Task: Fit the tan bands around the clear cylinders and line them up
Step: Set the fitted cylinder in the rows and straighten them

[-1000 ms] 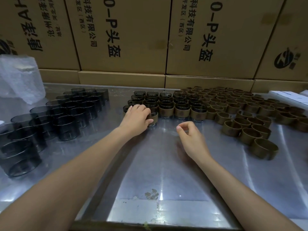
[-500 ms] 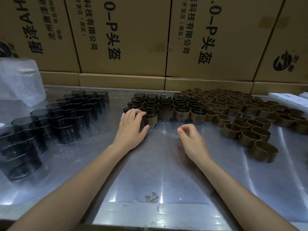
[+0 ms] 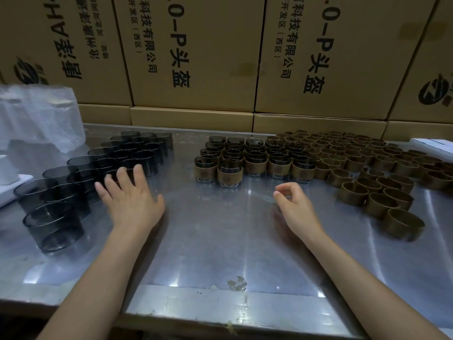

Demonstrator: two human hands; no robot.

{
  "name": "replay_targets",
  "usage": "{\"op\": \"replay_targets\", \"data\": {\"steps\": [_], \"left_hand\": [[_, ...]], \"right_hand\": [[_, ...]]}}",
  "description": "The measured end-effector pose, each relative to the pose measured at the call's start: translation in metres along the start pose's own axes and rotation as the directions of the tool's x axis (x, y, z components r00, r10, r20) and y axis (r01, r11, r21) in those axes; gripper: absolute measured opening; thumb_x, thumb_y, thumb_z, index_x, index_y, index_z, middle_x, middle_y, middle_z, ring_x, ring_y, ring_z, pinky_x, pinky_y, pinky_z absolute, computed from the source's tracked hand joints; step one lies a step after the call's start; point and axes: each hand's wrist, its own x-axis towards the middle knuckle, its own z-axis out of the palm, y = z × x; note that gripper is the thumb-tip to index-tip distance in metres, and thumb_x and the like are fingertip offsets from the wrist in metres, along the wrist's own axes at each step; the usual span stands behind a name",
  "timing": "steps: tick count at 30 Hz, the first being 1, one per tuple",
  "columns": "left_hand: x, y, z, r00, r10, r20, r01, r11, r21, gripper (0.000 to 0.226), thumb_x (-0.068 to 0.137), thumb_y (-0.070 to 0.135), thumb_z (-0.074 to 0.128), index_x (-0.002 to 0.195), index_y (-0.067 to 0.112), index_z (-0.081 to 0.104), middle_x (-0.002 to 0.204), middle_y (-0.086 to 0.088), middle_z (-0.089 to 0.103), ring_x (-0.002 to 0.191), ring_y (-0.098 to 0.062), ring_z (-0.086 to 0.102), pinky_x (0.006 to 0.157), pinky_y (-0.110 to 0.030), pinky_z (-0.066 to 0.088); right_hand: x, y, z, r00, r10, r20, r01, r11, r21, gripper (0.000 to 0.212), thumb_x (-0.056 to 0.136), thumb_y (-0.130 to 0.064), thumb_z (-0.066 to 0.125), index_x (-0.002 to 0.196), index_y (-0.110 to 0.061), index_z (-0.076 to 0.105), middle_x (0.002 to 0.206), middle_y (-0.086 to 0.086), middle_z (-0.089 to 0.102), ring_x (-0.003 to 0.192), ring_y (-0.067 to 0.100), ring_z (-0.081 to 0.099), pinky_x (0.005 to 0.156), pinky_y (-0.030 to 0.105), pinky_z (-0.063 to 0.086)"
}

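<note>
— Where are the tan bands [image 3: 382, 177] to be found?

— They are spread loose over the right part of the counter [image 3: 220, 241], standing on their edges in a wide cluster. The bare clear cylinders [image 3: 98, 173] are grouped on the left, dark-tinted and upright, in rows running back toward the wall.

— And the ones already fitted?

— The banded cylinders [image 3: 252, 160] are lined up in rows at the middle, just beside the loose bands. One of them in the front row [image 3: 229, 173] is set slightly forward of its neighbours.

— How are the hands held?

— The left hand [image 3: 131, 200] is spread flat with fingers straight, over the near edge of the bare cylinders; nothing is gripped, and contact cannot be told. The right hand [image 3: 294, 207] is held above the counter with fingers loosely curled, thumb and forefinger nearly meeting; nothing is held in it.

— What is seen beyond?

— Cardboard boxes [image 3: 196, 57] printed in black are stacked along the back, and a clear plastic bag [image 3: 36, 119] is seen at the far left.
</note>
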Motion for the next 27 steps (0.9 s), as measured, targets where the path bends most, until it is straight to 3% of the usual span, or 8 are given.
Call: {"op": "replay_targets", "data": {"steps": [5,9,14,17,21,23,25,27], "left_hand": [[0.002,-0.001,-0.003,1.0,0.011,0.013,-0.013,0.994,0.11,0.054,0.089,0.036,0.057,0.132,0.009,0.04,0.13,-0.019,0.042,0.125,-0.038,0.033,0.113,-0.058,0.005],[-0.007,0.014,-0.006,0.964,0.263,-0.029,-0.259,0.961,0.097,0.026,0.092,0.027,0.052,0.11,0.015,0.065,0.11,-0.01,0.053,0.106,-0.03,0.051,0.107,-0.047,0.02],[-0.036,0.055,-0.009,0.808,0.585,-0.064,-0.582,0.811,0.061,0.02,0.092,0.018,0.051,0.097,0.022,0.071,0.097,-0.002,0.055,0.09,-0.025,0.058,0.097,-0.039,0.03],[-0.051,0.071,-0.009,0.688,0.709,-0.151,-0.722,0.691,-0.045,0.012,0.08,0.003,0.066,0.083,0.013,0.071,0.083,-0.006,0.056,0.071,-0.029,0.058,0.085,-0.042,0.043],[-0.069,0.084,-0.008,0.48,0.836,-0.268,-0.872,0.419,-0.255,0.014,0.085,0.008,0.058,0.088,0.013,0.07,0.081,-0.006,0.06,0.068,-0.026,0.059,0.07,-0.034,0.046],[-0.071,0.09,-0.007,0.425,0.862,-0.275,-0.89,0.342,-0.302,0.018,0.088,0.01,0.053,0.093,0.012,0.071,0.083,-0.006,0.062,0.069,-0.025,0.057,0.066,-0.031,0.043],[-0.069,0.095,-0.004,0.455,0.845,-0.28,-0.86,0.335,-0.385,0.017,0.089,0.005,0.055,0.097,0.009,0.07,0.086,-0.007,0.062,0.074,-0.027,0.058,0.068,-0.033,0.044],[-0.066,0.102,0.0,0.526,0.8,-0.288,-0.797,0.345,-0.496,0.017,0.093,0.005,0.053,0.102,0.007,0.068,0.091,-0.006,0.062,0.082,-0.024,0.058,0.074,-0.031,0.045]], "right_hand": [[0.0,0.0,0.0,1.0,-0.003,0.011,0.003,1.0,-0.001,0.01,0.097,-0.024,0.051,0.107,-0.025,0.051,0.102,-0.011,0.053,0.096,0.006,0.051,0.083,0.026,0.043],[-0.001,0.0,0.0,1.0,-0.006,0.017,0.006,1.0,0.004,0.009,0.096,-0.023,0.052,0.105,-0.024,0.052,0.101,-0.009,0.055,0.096,0.008,0.052,0.084,0.028,0.045],[0.0,0.0,0.001,1.0,-0.013,0.021,0.013,1.0,0.002,0.009,0.095,-0.021,0.054,0.103,-0.024,0.053,0.095,-0.012,0.055,0.088,0.004,0.052,0.075,0.023,0.04],[-0.002,-0.004,0.0,0.997,-0.006,0.078,0.005,1.0,0.015,0.014,0.092,-0.018,0.058,0.103,-0.023,0.054,0.097,-0.01,0.057,0.087,0.006,0.055,0.073,0.022,0.044],[-0.009,-0.013,-0.003,0.9,-0.103,0.423,0.206,0.956,-0.207,0.035,0.082,-0.025,0.061,0.115,-0.03,0.05,0.115,-0.011,0.048,0.11,0.011,0.048,0.096,0.036,0.041],[-0.011,-0.019,-0.006,0.835,-0.103,0.54,0.327,0.883,-0.337,0.036,0.067,-0.042,0.055,0.101,-0.038,0.045,0.108,-0.017,0.041,0.11,0.011,0.039,0.094,0.035,0.035],[-0.012,-0.023,-0.007,0.818,-0.099,0.566,0.347,0.87,-0.349,0.03,0.061,-0.05,0.053,0.086,-0.04,0.04,0.096,-0.022,0.039,0.103,0.011,0.037,0.088,0.033,0.034],[-0.013,-0.019,-0.007,0.83,-0.122,0.545,0.326,0.898,-0.296,0.038,0.065,-0.056,0.061,0.097,-0.04,0.048,0.1,-0.021,0.046,0.104,0.011,0.04,0.09,0.033,0.037]]}}
